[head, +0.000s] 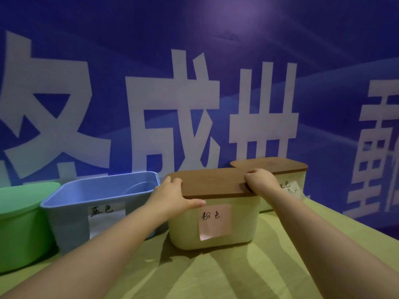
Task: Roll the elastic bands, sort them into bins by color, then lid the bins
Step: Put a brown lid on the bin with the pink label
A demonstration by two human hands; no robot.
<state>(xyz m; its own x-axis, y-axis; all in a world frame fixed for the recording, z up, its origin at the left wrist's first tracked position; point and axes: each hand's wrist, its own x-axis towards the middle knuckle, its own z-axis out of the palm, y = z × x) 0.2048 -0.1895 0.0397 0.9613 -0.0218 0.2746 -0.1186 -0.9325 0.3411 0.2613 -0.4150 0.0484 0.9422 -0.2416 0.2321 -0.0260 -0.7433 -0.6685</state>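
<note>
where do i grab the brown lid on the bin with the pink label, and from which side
By its two short ends, one hand coming in from each side. The brown lid is a flat slab lying level on the cream bin, likely too wide for one hand to span, with a thin edge to hook fingers over. The left hand and right hand grip it that way.

You faced a deep blue printed backdrop wall [108, 29] bearing 4 large white block characters [172, 117], the rightmost cut by the frame edge. A soft purplish glow [248, 16] lit its top. Below lay a creased yellow-green tablecloth [216, 275], banded with shadow.
</note>
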